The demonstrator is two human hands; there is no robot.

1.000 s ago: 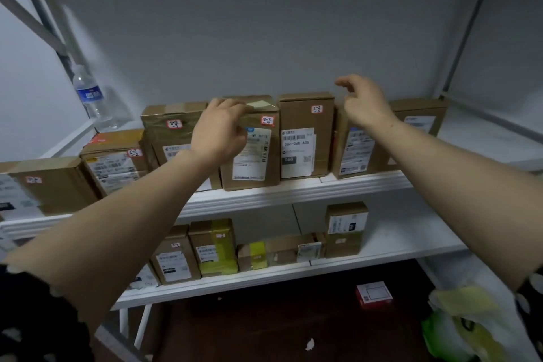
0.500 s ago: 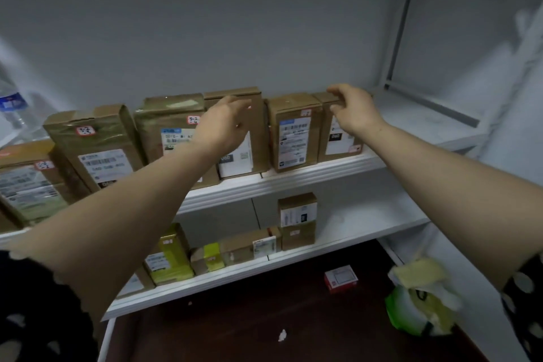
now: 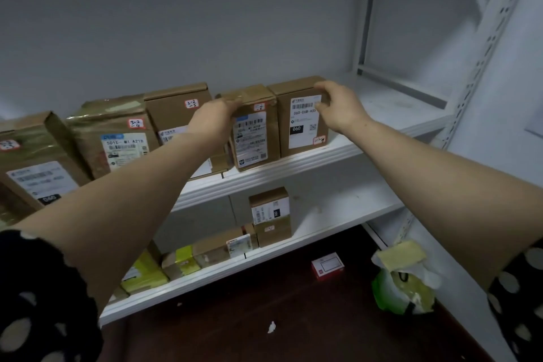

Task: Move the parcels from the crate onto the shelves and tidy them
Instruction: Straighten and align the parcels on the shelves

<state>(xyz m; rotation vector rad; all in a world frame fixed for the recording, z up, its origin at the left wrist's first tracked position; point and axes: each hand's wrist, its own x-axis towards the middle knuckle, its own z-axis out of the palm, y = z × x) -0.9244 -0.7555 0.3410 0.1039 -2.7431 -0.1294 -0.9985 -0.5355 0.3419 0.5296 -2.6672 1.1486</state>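
Upper shelf (image 3: 296,163): five brown parcels stand upright in a row, side by side.

Far-left parcel (image 3: 35,173): white label, black tag "060". The writing on its red-edged sticker is blurred.

Second parcel (image 3: 117,138): handwritten sticker "3-2 -4", label line "501E- M1 A21B".

Third parcel (image 3: 176,109): sticker "3-2 -5". Your left forearm covers most of its label.

Fourth parcel (image 3: 255,132): barcode label, print too small to read. Your left grip (image 3: 216,119) holds it, fingers curled over its top left edge.

End parcel (image 3: 302,126): label reads "060-06B-A05", black tag "060". A red-edged sticker at lower right is unreadable. Your right grip (image 3: 338,106) pinches its top right corner, thumb on the front, fingers on top.

Lower shelf (image 3: 346,214): yellow-green parcels (image 3: 147,273) lie partly behind your left arm. To their right, a small labelled box (image 3: 269,209) is stacked on another, its "060" tag turned sideways.

Floor: a red-and-white box (image 3: 327,266), then a green-and-white bag (image 3: 402,288) near the right upright.
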